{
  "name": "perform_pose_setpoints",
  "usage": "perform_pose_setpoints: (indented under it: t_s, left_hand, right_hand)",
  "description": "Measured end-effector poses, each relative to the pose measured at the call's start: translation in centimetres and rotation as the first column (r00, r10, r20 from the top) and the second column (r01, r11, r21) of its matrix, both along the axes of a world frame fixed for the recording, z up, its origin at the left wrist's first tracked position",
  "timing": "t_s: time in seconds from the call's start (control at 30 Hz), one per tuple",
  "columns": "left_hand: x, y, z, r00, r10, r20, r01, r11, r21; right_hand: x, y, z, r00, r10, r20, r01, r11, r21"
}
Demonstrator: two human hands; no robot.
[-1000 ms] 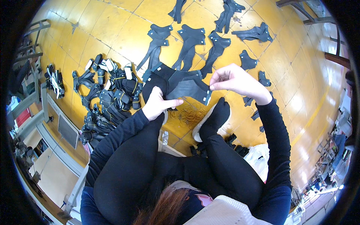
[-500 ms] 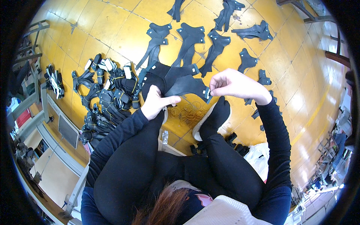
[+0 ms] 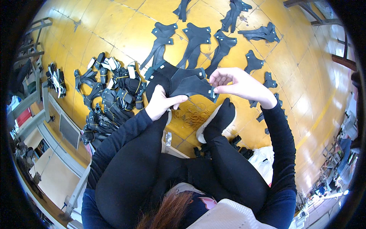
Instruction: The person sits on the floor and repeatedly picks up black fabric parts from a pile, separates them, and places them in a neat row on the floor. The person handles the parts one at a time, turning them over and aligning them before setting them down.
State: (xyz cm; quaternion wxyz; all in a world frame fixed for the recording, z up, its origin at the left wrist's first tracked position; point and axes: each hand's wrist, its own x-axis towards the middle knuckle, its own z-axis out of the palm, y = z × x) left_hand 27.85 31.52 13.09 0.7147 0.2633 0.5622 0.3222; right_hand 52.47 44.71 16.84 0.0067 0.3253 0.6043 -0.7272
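A fanned stack of flat black cut pieces (image 3: 190,87) with small pale labels at the ends is held over the gap between my knees. My left hand (image 3: 162,103) grips its left side, thumb on top and the other fingers hidden beneath. Beside the stack's right end, my right hand (image 3: 240,86) has bent fingers, with a gap between the fingertips and thumb. The thumb tip is at the labelled edge of the top piece; whether it presses on it I cannot tell. Below the stack, a heap of thin yellowish rubber bands (image 3: 192,115) lies on the floor between my feet.
Several similar black pieces (image 3: 196,36) lie spread on the yellow tiled floor (image 3: 110,28) ahead and to the right. To the left is a pile of banded black bundles (image 3: 114,101). A grey metal frame (image 3: 63,154) stands at far left, and a white plastic bag (image 3: 263,162) sits by my right leg.
My right fingertips have moved slightly up and away from the thumb at the labelled end. My left hand and the stack have shifted a little to the right.
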Motion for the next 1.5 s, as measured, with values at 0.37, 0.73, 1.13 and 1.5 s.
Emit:
perform_pose_setpoints:
  t_s: [0.37,0.73,1.13,1.5]
  left_hand:
    - [1.0,-0.2,-1.0,0.918,-0.392,-0.067,0.39,0.92,-0.037]
    - [0.8,0.5,0.5,0.846,-0.507,-0.165,0.502,0.862,-0.074]
    - [0.5,-0.2,-0.8,0.817,-0.519,-0.252,0.551,0.831,0.077]
    - [0.4,-1.2,-2.8,0.782,-0.527,-0.333,0.585,0.805,0.102]
  right_hand:
    - [-3.4,-0.8,0.1,0.992,-0.126,-0.01,0.126,0.973,0.193]
    - [-4.1,-4.0,-1.2,0.988,-0.114,-0.106,0.143,0.932,0.332]
    - [-4.2,-5.2,-1.8,0.982,-0.13,-0.141,0.168,0.936,0.308]
    - [-4.4,-5.2,-1.0,0.963,-0.253,-0.091,0.265,0.953,0.146]
